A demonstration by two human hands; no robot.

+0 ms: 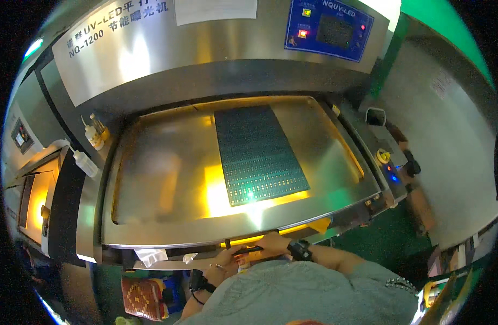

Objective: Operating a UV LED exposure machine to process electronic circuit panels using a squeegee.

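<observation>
A dark green circuit board panel (260, 154) with rows of small bright dots lies flat on the shiny metal bed of the machine (151, 179). Both hands are low, at the bed's front edge, close to my body and apart from the panel. A slim dark object (248, 251) sits between them. My right hand (273, 244) is closed at its right end, with a black band on the wrist. Around its left end is my left hand (223, 265), fingers partly hidden, a black device on that wrist. What the slim object is cannot be made out.
A blue control panel (329, 30) with lit buttons is on the machine's upper front. White squeeze bottles (85, 163) stand on the left ledge. Lit blue and red buttons (392, 174) are on the right ledge. A patterned stool (142, 299) stands below left.
</observation>
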